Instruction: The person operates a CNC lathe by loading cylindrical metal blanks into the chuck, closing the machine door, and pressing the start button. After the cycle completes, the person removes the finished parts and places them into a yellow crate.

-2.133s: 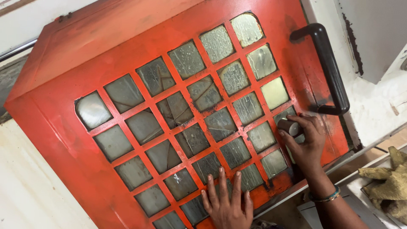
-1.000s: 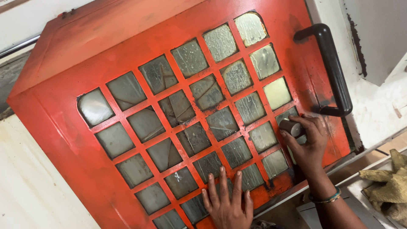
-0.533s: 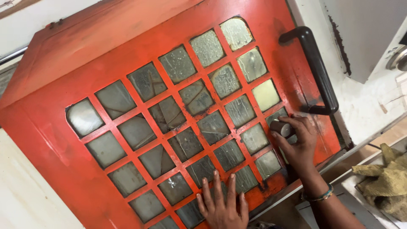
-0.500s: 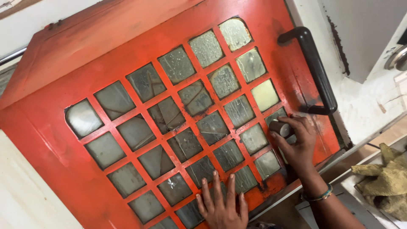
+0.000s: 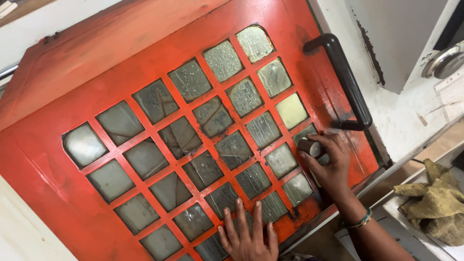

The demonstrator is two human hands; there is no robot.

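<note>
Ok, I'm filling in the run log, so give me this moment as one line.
left hand: flat on red door | right hand: gripping small cylinder on grid | black handle: untouched

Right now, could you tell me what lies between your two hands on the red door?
In the head view, two dirty glass panes and red grid bars lie between the flat left hand and the right hand, which grips a small grey cylinder.

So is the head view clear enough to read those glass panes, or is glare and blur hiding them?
Head view: even light, no strong glare; cracks in the panes read sharply; the right hand and left hand show little blur.
</note>
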